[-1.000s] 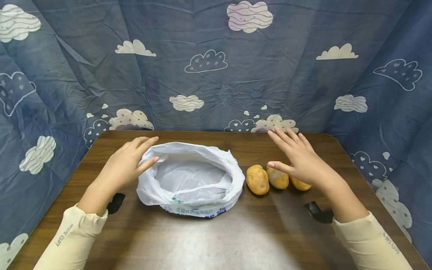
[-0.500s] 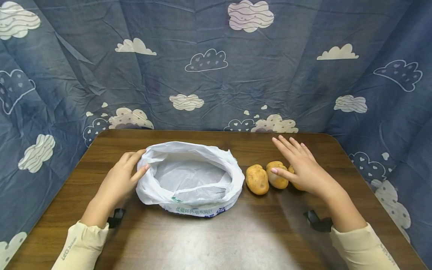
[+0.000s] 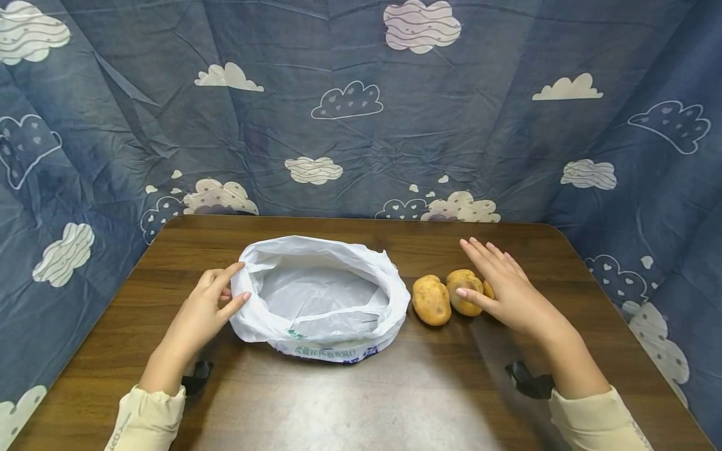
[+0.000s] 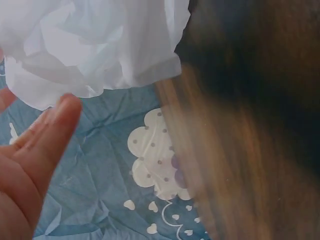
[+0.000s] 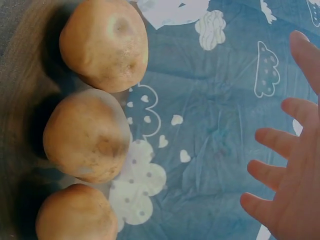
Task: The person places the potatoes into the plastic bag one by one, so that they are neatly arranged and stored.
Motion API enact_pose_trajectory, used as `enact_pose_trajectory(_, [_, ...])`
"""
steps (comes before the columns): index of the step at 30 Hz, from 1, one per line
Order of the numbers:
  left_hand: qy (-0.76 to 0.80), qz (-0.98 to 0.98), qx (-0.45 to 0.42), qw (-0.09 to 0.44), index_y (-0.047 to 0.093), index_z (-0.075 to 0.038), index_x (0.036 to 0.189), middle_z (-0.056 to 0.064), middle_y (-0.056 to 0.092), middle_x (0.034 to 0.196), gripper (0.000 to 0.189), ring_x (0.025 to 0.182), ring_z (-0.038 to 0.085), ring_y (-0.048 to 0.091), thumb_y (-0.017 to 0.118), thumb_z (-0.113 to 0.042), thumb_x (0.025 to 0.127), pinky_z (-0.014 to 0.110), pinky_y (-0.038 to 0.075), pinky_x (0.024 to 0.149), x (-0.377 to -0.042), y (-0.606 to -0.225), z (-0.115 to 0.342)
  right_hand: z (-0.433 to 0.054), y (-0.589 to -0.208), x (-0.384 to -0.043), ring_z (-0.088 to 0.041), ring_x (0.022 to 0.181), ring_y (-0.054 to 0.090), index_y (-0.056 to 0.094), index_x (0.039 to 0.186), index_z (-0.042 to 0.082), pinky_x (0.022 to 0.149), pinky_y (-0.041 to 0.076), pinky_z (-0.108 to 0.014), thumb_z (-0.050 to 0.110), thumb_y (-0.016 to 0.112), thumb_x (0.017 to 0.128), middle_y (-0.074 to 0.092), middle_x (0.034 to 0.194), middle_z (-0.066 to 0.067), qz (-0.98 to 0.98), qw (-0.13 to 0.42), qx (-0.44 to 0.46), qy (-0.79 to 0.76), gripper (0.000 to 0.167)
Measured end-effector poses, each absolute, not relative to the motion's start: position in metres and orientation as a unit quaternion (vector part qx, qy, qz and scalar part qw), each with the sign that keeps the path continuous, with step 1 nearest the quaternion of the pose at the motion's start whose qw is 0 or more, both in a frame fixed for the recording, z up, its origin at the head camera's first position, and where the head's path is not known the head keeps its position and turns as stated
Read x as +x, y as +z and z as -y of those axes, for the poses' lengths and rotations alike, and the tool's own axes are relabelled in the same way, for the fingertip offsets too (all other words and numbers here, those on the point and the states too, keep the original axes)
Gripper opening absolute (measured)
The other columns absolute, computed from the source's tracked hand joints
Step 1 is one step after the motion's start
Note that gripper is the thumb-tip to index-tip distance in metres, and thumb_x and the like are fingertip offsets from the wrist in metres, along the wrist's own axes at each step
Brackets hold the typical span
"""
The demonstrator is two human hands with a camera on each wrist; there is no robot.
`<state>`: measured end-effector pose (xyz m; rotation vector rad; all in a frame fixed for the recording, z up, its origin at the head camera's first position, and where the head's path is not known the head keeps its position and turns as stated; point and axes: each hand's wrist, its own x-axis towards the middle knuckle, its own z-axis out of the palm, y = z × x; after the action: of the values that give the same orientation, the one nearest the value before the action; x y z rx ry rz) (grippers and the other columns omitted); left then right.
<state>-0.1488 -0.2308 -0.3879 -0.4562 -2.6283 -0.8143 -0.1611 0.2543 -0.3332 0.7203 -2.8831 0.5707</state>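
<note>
Left hand (image 3: 200,310) beside white bag (image 3: 333,346), right hand (image 3: 510,294) near 3 potatoes (image 5: 87,136)

In front of you is a brown wooden table (image 3: 440,376) with visible grain and rounded far corners. A pale reflection (image 3: 350,413) lies on its near middle part. Behind it, and also at both your sides, you see a creased blue-grey cloth (image 3: 299,56). On this cloth are printed a big wavy-striped cloud (image 3: 422,26) high up, a smaller striped cloud (image 3: 313,170) lower, a flat-bottomed white cloud (image 3: 228,77) and an outlined cloud (image 3: 347,100). Just above the far table edge you find a dotted cloud (image 3: 459,208), with small hearts (image 3: 444,179) near it.
</note>
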Motion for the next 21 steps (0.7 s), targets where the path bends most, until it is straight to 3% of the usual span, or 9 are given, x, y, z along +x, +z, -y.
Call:
enact_pose_trajectory(8, [-0.322,0.906,-0.191,0.199,0.05,0.002,0.121,0.021,0.044,0.122,0.049,0.078,0.026,0.056,0.07,0.001,0.075,0.038,0.054,0.069,-0.151,-0.394,0.229,-0.255,-0.337,-0.161,-0.036,0.132,0.01,0.014,0.145,0.019,0.108,0.001,-0.049,0.039,0.056,0.087,0.016,0.147,-0.014,0.948,0.057,0.241,0.199,0.074])
enact_pose_trajectory(16, [-0.335,0.898,-0.192,0.212,0.053,0.003,0.117,0.02,0.052,0.118,0.047,0.099,0.031,0.053,0.069,0.009,0.072,0.038,0.053,0.073,-0.153,-0.397,0.228,-0.257,-0.341,-0.162,-0.036,0.131,0.01,0.014,0.145,0.018,0.108,0.002,-0.05,0.039,0.056,0.087,0.017,0.146,-0.016,0.948,0.056,0.234,0.206,0.074])
enact_pose_trajectory(21, [-0.34,0.893,-0.197,0.219,0.055,0.003,0.115,0.02,0.053,0.116,0.047,0.099,0.031,0.053,0.069,0.011,0.071,0.036,0.052,0.073,-0.154,-0.4,0.229,-0.264,-0.344,-0.162,-0.036,0.132,0.009,0.014,0.145,0.019,0.108,0.003,-0.05,0.037,0.057,0.087,0.016,0.147,-0.014,0.949,0.056,0.219,0.221,0.074])
